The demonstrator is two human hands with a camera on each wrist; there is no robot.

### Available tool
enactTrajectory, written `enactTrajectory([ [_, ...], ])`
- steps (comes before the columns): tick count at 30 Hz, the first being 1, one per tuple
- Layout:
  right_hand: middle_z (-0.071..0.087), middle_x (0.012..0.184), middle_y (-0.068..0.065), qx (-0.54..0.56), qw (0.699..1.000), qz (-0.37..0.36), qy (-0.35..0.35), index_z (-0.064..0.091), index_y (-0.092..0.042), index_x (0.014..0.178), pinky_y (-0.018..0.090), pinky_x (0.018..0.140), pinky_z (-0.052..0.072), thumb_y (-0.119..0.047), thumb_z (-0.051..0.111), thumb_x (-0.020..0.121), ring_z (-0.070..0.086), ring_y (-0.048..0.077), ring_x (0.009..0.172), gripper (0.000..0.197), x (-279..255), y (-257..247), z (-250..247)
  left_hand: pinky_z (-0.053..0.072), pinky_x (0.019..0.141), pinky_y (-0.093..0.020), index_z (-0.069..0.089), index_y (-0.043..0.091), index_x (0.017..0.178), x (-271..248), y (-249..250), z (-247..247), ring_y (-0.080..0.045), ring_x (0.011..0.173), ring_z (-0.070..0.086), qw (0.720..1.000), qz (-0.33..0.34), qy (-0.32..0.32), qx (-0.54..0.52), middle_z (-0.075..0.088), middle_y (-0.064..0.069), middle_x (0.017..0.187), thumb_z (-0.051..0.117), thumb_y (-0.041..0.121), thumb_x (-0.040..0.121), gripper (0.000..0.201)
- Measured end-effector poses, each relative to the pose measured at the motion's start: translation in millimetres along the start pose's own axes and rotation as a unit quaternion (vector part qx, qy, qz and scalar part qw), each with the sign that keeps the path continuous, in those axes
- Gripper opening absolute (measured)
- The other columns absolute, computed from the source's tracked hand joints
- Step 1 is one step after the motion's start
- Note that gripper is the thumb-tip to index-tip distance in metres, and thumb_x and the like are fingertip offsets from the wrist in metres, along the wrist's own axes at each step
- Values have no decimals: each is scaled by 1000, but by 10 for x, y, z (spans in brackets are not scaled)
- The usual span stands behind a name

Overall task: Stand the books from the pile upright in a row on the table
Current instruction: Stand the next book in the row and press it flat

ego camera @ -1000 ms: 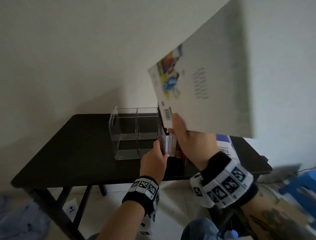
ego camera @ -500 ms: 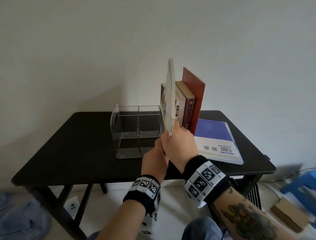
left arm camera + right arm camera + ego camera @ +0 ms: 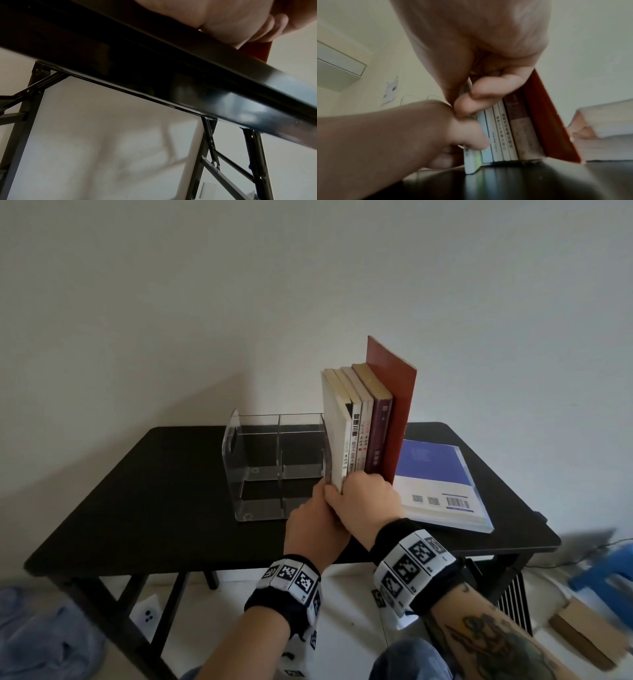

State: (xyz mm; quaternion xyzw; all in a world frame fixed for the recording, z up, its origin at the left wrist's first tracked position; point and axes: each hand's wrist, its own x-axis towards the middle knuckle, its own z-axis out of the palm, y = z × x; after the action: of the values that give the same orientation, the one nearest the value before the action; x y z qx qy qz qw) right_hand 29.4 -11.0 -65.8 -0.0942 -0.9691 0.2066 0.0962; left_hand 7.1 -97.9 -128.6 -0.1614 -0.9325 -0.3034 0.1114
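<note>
Several books [image 3: 370, 433] stand upright in a row on the black table [image 3: 154, 491], with a tall red book [image 3: 394, 392] at the right end. A white book [image 3: 334, 440] stands at the left end, against the others. My right hand [image 3: 359, 494] grips the bottom of its near edge, fingers curled over the spines [image 3: 498, 135]. My left hand [image 3: 313, 518] pinches the same white book [image 3: 471, 165] low down from the left. A blue book [image 3: 431, 460] lies flat to the right of the row. The left wrist view shows mostly the table edge [image 3: 171, 74] from below.
A clear acrylic divider rack [image 3: 270, 467] stands just left of the row, touching it. The wall is close behind the table. On the floor lie a blue cloth [image 3: 41, 635], a cardboard box [image 3: 582, 635] and a blue stool [image 3: 609, 577].
My right hand swung the white book from tilted high in the air to upright, then lowered it onto the left end of the row. My left hand stayed at the row's foot.
</note>
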Motion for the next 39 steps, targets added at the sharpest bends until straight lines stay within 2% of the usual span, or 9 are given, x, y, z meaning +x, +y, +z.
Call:
enactTrajectory([
  [4, 63, 70, -1, 61, 996, -35, 49, 54, -20, 73, 32, 63, 55, -49, 54, 87, 62, 22, 64, 32, -64, 12, -29, 44, 72, -26, 40, 19, 127, 35, -60, 64, -21, 86, 68, 999, 7, 3, 46, 68, 3, 101, 47, 30, 95, 35],
  [7, 67, 77, 5, 35, 995, -67, 67, 57, -16, 84, 37, 66, 58, -39, 49, 93, 66, 28, 69, 26, -85, -11, -10, 46, 75, -28, 33, 20, 138, 20, -57, 51, -22, 88, 68, 1000, 5, -2, 24, 68, 2, 106, 52, 27, 94, 49],
  [9, 68, 84, 11, 16, 995, -72, 68, 59, -12, 91, 40, 70, 58, -34, 45, 97, 67, 33, 76, 27, -59, -15, 13, 47, 74, -29, 33, 20, 136, 8, -40, 35, -23, 87, 68, 1000, -1, -2, 5, 69, 1, 104, 54, 29, 93, 49],
  [14, 69, 91, 12, -24, 995, -76, 57, 59, -11, 96, 38, 71, 53, -29, 42, 102, 68, 35, 83, 25, -6, -2, 10, 48, 73, -30, 33, 22, 137, 8, -43, 38, -21, 83, 69, 999, -5, -6, -35, 70, 2, 96, 54, 39, 90, 55],
  [19, 68, 99, 10, -74, 995, -64, -7, 61, -12, 104, 35, 72, 50, -21, 44, 99, 67, 32, 91, 20, -14, -3, 14, 55, 80, -39, 33, 25, 139, 47, -117, 72, -23, 85, 68, 999, -17, -4, -44, 71, 1, 96, 51, 33, 93, 50],
  [22, 69, 102, 10, -91, 994, -47, -33, 63, -12, 106, 36, 73, 50, -18, 42, 99, 67, 31, 92, 23, -21, 35, 90, 55, 82, -40, 34, 23, 141, 53, -148, 90, -23, 88, 68, 999, -5, 6, -44, 72, -1, 100, 51, 29, 95, 49],
  [27, 70, 97, 9, -76, 996, -44, -35, 63, -13, 104, 37, 76, 53, -20, 40, 100, 68, 30, 88, 25, -35, 137, 253, 55, 82, -40, 40, 24, 136, 49, -163, 104, -22, 89, 69, 998, 3, 29, -52, 72, -3, 101, 46, 28, 98, 39],
  [34, 70, 91, 8, -10, 999, -32, -29, 63, -16, 101, 38, 74, 57, -26, 40, 101, 68, 30, 82, 25, 17, 282, 453, 55, 84, -41, 35, 24, 138, 66, -177, 161, -22, 94, 67, 999, -6, 29, -15, 69, -3, 108, 48, 23, 96, 44],
  [39, 70, 86, 8, 19, 999, -34, 0, 60, -14, 100, 38, 70, 58, -29, 40, 101, 69, 30, 77, 26, -9, 332, 545, 56, 83, -41, 39, 22, 137, 67, -174, 164, -24, 93, 67, 999, -6, 38, -3, 70, -5, 107, 46, 21, 97, 41],
])
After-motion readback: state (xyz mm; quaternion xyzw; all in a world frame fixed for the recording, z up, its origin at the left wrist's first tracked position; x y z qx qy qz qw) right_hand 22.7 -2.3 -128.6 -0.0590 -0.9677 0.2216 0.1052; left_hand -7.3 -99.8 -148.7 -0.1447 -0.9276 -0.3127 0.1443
